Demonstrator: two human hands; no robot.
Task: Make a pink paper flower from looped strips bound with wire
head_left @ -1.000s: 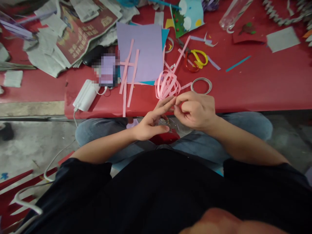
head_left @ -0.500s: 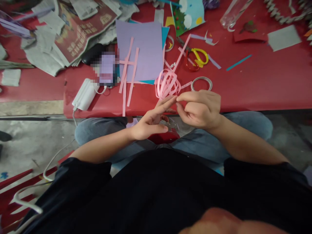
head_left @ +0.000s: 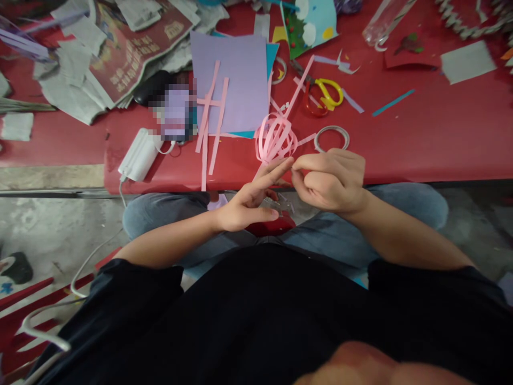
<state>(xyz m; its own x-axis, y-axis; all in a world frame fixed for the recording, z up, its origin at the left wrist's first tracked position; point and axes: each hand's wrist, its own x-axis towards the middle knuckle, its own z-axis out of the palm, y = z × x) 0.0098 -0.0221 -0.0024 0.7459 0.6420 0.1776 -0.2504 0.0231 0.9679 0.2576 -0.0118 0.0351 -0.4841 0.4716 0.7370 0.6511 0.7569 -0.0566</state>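
Note:
My left hand (head_left: 250, 200) is open at the table's front edge, its fingers stretched toward the right and its thumb apart. My right hand (head_left: 334, 179) is closed, thumb and forefinger pinched at the tips of the left fingers; anything between them is too small to make out. Just beyond both hands lies a ball of looped pink paper strips (head_left: 276, 138), with one long strip running up from it. A roll of tape (head_left: 346, 140) rests beyond my right hand. Scissors with yellow and red handles (head_left: 332, 96) lie farther back.
Purple paper (head_left: 236, 80) over blue sheets bears loose pink strips (head_left: 220, 123). To the left are a white power bank (head_left: 140, 155) with a cable and crumpled newspaper (head_left: 136, 53). A clear plastic tube (head_left: 377, 32) and a blue strip (head_left: 393, 102) lie at the right on the red table (head_left: 433, 144).
Both hands have shifted very slightly right, keeping the same pose. A dark shoe has come farther into view on the floor at the left. The things on the table have not moved.

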